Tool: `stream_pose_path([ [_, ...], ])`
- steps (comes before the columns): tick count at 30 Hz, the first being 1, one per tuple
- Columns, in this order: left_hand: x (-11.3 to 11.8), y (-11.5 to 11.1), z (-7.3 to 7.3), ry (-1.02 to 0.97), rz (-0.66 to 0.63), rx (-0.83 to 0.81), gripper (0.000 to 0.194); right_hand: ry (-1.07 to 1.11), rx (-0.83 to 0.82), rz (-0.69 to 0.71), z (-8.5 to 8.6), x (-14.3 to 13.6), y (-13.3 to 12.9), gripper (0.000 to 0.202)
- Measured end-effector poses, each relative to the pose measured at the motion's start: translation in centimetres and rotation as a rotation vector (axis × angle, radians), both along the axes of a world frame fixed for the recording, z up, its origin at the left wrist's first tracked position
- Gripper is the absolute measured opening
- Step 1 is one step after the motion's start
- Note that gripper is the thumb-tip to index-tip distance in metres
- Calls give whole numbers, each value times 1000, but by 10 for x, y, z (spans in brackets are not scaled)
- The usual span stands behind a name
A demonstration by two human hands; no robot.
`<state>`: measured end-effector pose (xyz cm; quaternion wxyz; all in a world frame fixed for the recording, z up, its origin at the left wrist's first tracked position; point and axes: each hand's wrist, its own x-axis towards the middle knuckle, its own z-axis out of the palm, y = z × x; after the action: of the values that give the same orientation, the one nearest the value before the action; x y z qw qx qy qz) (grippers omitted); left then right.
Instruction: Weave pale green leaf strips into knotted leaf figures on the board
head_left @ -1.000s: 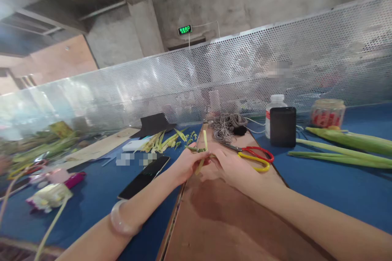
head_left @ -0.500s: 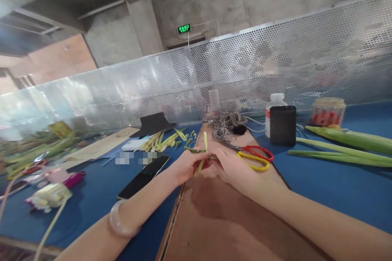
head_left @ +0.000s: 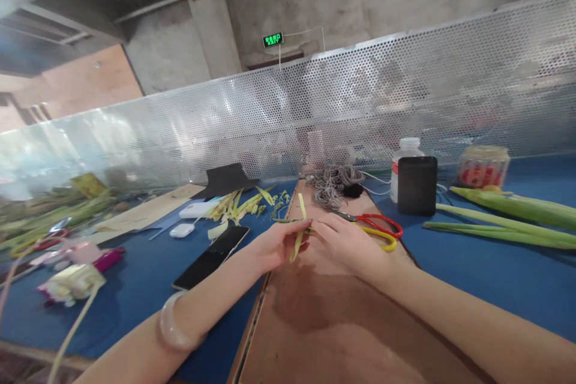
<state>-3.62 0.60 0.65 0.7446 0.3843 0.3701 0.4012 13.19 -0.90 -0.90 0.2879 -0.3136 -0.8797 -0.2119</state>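
So, left hand [head_left: 279,241] pinches a thin pale-green leaf strip [head_left: 302,206] mid-length, left of the red-and-yellow-handled metal scissors [head_left: 369,216]. Can't tell what the right hand [head_left: 345,242] grips, tbh.

Matt leaf strip [head_left: 297,243], shiny metal screen [head_left: 243,117]

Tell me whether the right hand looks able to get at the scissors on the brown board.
Probably yes: the scissors lie right beside the right hand, with the red handle uncovered, though the hand appears busy at the pale strip.
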Motion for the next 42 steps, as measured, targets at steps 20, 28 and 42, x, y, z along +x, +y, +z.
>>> stream_pose_path([
  [20,2,0,-2,43,-79,149,26,-2,-6,44,15,4,-6,17],
  [28,-5,11,0,376,308,688,39,590,-365,-42,20,1,-6,12],
  [42,-20,5,10,591,-193,912,22,341,-427,-1,24,1,-9,21],
])
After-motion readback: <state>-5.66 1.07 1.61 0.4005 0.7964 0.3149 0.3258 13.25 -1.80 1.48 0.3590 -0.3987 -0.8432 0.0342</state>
